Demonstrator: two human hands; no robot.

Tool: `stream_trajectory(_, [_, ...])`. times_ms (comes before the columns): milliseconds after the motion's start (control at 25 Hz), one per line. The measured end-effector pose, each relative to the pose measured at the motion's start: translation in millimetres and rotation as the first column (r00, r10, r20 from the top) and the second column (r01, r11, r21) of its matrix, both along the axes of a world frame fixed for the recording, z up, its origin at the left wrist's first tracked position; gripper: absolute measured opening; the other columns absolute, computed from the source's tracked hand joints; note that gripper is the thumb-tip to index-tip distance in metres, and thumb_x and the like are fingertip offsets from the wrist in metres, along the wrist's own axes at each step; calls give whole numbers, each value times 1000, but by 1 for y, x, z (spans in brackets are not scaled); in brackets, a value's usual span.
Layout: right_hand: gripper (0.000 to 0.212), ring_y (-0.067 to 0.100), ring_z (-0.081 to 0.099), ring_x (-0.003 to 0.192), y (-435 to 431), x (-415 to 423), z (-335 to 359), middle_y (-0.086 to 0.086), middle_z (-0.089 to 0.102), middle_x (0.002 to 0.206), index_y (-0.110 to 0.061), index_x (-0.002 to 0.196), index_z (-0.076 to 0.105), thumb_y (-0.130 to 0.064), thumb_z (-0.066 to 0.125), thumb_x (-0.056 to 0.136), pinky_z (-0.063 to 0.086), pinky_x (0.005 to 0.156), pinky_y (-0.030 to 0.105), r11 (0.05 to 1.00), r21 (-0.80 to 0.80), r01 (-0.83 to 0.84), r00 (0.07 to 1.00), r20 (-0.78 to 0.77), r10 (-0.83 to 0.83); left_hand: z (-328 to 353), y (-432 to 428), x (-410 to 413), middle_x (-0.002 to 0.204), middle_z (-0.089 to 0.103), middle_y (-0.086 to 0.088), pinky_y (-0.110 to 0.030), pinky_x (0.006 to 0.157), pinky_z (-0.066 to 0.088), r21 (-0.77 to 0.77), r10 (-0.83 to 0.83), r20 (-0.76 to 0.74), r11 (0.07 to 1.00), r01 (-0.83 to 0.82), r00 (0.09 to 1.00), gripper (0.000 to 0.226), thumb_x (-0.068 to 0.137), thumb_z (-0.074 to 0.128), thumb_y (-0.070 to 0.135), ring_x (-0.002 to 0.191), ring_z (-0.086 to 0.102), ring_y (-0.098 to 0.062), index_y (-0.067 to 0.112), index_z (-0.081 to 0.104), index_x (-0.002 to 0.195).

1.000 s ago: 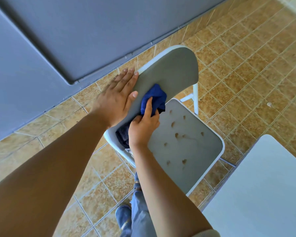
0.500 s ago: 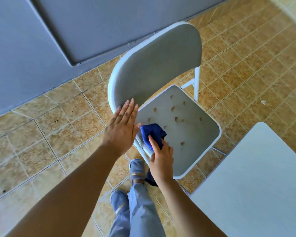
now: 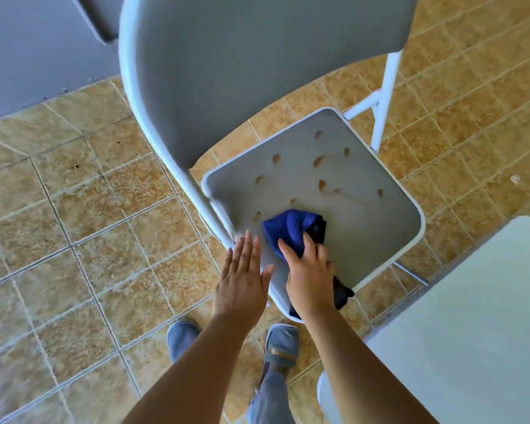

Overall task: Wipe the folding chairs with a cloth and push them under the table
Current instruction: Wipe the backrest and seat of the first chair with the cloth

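Head view: the right hand (image 3: 311, 280) grips a blue cloth (image 3: 289, 229) pressed on the seat (image 3: 364, 221) of the folding chair (image 3: 257, 71). The left hand (image 3: 242, 280) lies flat, fingers straight, at the seat's left edge. The chair stands on the tiled floor (image 3: 74, 240) just beside the white counter (image 3: 471, 316).

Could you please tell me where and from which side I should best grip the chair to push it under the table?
Grip the white rail round the backrest, coming from behind it, the side away from the table. The seat already points towards the table, and the rail is a rounded tube, likely easy to clasp.
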State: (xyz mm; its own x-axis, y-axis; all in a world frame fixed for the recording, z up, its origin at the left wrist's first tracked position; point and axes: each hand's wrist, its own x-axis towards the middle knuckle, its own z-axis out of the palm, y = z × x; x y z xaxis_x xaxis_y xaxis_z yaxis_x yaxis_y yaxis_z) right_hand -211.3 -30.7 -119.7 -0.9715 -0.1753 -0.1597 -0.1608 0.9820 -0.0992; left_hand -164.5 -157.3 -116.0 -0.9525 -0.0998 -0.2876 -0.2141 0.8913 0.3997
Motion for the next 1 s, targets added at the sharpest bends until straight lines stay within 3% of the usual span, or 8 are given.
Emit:
stream_trajectory(200, [62,36,52,111,72,29,-6,12,51,136,-34,124,58,-10,65,68,47,68,45,986,51,-159,987,22,158,-39,37,-12,159,-15,0,-29,118,-11,-12,167,60,986,-167,984,72,89,-13,50,145,-19,-11,15,-7,152])
stream_trajectory(360, [69,43,43,114,127,-36,-3,17,40,144,-28,131,54,-1,69,69,43,79,55,985,71,160,987,-11,-160,-51,44,-7,160,-13,0,-31,120,-8,-77,206,32,976,-203,978,65,96,-2,47,146,-16,-12,15,-4,152])
stream_trajectory(440, [67,44,39,119,111,-64,-12,18,36,146,-28,134,51,-1,65,74,41,83,56,983,33,183,983,-39,-181,-55,55,-10,161,-7,-2,-33,120,-4,-90,277,5,957,-276,961,65,97,3,46,147,-11,-14,13,0,152])
stream_trajectory(600, [62,40,47,115,72,-38,-22,15,44,142,-31,131,53,-7,53,74,43,75,47,992,18,-125,990,-56,126,-61,84,-23,161,4,-5,-35,121,-1,-78,482,-58,871,-486,874,64,98,14,43,149,-2,-17,8,12,153])
stream_trajectory(720, [60,36,48,116,113,-11,-15,11,45,142,-33,132,50,-11,47,76,43,74,44,966,56,-253,966,-44,255,-67,94,-28,161,5,-8,-35,121,-2,-85,533,-85,838,-539,842,65,99,18,43,149,-1,-19,6,11,152])
stream_trajectory(800, [62,38,45,116,152,-30,-11,12,42,144,-32,133,50,-11,54,75,42,77,47,981,78,-180,981,-59,185,-68,95,-28,161,7,-10,-36,121,-1,-90,510,-115,849,-520,853,66,99,20,43,149,1,-21,5,12,152])
stream_trajectory(880, [68,41,40,118,170,-69,-12,15,38,145,-28,134,49,-4,61,72,40,82,52,996,87,37,997,-71,-31,-70,94,-26,160,10,-11,-37,121,0,-104,476,-137,866,-490,869,65,99,21,42,149,2,-22,5,14,152])
stream_trajectory(1000, [66,42,31,126,138,-133,-25,14,29,151,-28,139,42,-8,60,79,35,90,54,976,59,209,975,-90,-204,-72,92,-26,160,9,-11,-38,121,3,-128,447,-129,877,-462,885,65,99,20,42,149,1,-22,5,13,152])
